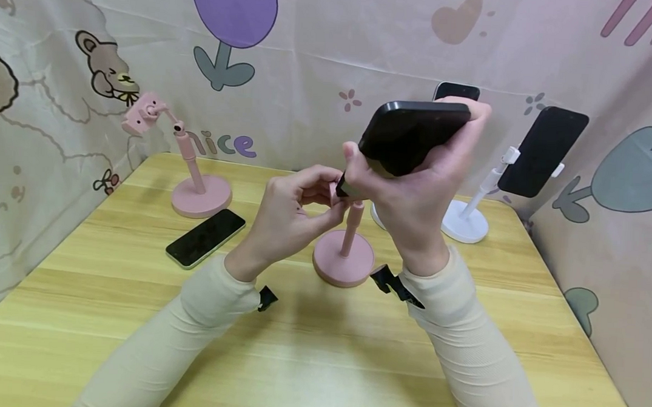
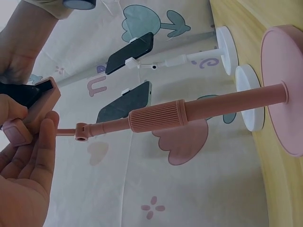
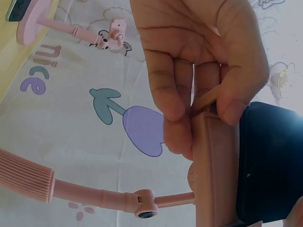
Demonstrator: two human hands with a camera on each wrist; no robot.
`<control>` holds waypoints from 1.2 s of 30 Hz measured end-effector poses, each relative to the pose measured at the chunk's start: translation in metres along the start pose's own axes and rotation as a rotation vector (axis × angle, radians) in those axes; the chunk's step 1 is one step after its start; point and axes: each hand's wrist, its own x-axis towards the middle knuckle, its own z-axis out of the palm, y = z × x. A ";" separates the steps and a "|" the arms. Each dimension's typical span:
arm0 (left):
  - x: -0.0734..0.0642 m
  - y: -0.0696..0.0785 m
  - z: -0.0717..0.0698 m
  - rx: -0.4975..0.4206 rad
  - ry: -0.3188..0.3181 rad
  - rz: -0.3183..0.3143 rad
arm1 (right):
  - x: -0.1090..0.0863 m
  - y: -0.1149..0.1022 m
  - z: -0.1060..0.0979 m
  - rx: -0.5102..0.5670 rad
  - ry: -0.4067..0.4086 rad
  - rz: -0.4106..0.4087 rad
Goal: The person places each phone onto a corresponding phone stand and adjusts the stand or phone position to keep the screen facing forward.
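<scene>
Head view: the left hand (image 1: pixel 295 217) clamps thumb and fingers on the holder (image 2: pixel 49 97) of the central pink stand (image 1: pixel 343 262), upright on the table (image 1: pixel 320 337). The right hand (image 1: pixel 422 189) grips a black phone (image 1: pixel 416 128) at that holder.

in the head view, the right hand (image 1: pixel 422 186) and black phone (image 1: pixel 413 134) hide most of a rear phone (image 1: pixel 458 91), the left hand (image 1: pixel 295 217) covering much of the pink clamp (image 3: pixel 216 165); the left wrist view cuts off the pink base (image 2: pixel 291 120)
</scene>
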 end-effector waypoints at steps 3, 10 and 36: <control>0.000 0.000 -0.001 0.001 0.000 -0.004 | -0.001 0.000 0.000 -0.001 -0.012 0.006; 0.001 -0.002 -0.001 0.010 -0.003 0.020 | -0.001 0.001 0.001 -0.034 -0.026 0.002; -0.001 -0.005 0.001 0.027 0.034 0.035 | -0.007 -0.004 0.011 -0.173 -0.032 -0.029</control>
